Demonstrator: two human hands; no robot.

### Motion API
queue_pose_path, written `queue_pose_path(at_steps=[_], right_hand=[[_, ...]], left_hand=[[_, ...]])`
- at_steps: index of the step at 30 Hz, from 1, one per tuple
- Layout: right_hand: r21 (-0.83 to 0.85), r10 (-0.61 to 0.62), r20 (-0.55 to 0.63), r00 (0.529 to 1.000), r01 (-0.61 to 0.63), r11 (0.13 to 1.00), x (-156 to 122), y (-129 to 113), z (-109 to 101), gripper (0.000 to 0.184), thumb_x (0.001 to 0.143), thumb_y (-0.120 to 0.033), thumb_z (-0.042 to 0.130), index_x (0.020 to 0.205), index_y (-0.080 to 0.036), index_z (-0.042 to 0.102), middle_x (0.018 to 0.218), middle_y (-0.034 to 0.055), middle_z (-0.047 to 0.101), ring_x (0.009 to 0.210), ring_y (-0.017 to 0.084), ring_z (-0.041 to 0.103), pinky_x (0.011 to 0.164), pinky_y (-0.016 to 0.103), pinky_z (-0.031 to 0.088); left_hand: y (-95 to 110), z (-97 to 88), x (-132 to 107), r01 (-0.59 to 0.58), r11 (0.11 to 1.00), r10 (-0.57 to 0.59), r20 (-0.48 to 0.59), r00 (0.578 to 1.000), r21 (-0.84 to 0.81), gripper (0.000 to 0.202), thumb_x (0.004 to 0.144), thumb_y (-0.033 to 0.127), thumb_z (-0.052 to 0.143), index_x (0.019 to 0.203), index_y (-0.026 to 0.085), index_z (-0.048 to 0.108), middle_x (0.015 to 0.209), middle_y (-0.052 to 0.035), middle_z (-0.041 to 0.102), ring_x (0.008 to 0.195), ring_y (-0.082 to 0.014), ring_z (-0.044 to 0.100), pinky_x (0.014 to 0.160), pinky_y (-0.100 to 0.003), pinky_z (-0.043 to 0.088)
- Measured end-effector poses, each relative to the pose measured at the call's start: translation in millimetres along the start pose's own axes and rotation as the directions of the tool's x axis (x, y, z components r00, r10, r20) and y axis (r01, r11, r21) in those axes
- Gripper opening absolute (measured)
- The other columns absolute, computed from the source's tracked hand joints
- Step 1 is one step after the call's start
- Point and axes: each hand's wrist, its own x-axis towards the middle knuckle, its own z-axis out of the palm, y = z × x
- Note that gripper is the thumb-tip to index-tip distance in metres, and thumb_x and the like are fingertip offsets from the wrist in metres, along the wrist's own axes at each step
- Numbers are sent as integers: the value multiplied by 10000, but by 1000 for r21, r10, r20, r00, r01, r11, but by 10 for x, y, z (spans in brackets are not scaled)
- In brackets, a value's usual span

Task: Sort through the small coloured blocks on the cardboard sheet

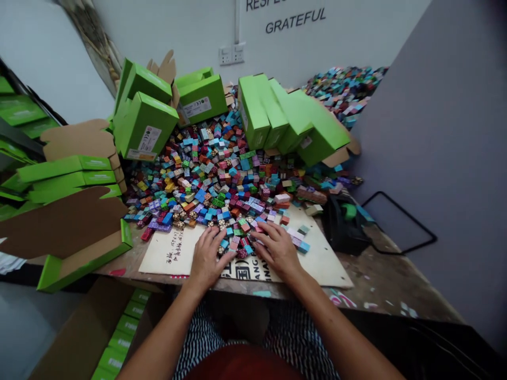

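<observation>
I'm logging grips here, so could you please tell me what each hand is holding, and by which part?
Neither hand plainly holds anything: the left hand and right hand lie palm-down, fingers on small coloured blocks between them.

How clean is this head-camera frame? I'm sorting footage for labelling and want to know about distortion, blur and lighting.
Head view: wide-angle bending bows the table edge and tilts the green boxes outward; light is soft and even, with no glare and only faint shadows under the left hand and right hand; the small coloured blocks look slightly soft, their prints unreadable; the corners darken.
</observation>
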Motion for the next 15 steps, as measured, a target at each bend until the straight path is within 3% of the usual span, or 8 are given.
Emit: queue_pose_path(at_steps=[10, 15], right_hand=[[16, -31, -33, 999, 31, 999, -19, 49, 44, 231, 897, -281, 528, 1066, -251, 683, 1226, 72, 621, 1145, 262, 503, 913, 443, 453], [47, 19, -34, 999, -18, 999, -25, 51, 26, 401, 903, -256, 502, 1302, -227, 531, 1289, 98, 575, 1127, 248, 535, 903, 422, 465]], left_hand=[[-40, 15, 0, -21, 999, 20, -31, 999, -34, 521, 897, 435, 558, 1354, 213, 438, 1361, -106, 487, 1311, -286, 369, 1073, -484, 348], [-73, 39, 0, -50, 995, 45, -54, 998, -83, 504, 914, 419, 539, 1365, 227, 418, 1340, -97, 507, 1301, -274, 384, 1071, -488, 350]])
